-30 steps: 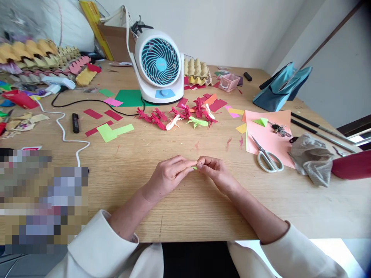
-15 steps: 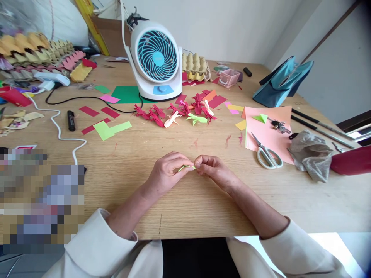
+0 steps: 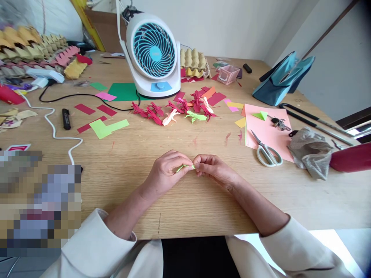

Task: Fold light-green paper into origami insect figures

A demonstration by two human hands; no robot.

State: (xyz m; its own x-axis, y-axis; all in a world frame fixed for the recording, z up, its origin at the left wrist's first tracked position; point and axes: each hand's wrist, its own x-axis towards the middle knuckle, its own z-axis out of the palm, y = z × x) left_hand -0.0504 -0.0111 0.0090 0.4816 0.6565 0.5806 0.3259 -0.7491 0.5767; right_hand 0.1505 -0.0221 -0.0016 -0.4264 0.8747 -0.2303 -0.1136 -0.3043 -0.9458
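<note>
Toward the worktop's (image 3: 145, 144) left edge lies a black marker (image 3: 66, 119), with a notched light-green sheet (image 3: 102, 128) near it. A row of folded paper figures (image 3: 170, 117) spreads nearer the far edge. The left hand (image 3: 168, 170), closed in a pinch, holds a small folded green paper (image 3: 180, 168) before the middle of the near edge. The right hand (image 3: 213, 168) pinches that paper's right end. Toward the right edge, scissors (image 3: 264, 148) lie partly on a pink sheet (image 3: 261, 129)

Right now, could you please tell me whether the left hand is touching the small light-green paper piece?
Touching: the head view shows the left hand holding the small light-green paper piece between thumb and fingers.
</note>
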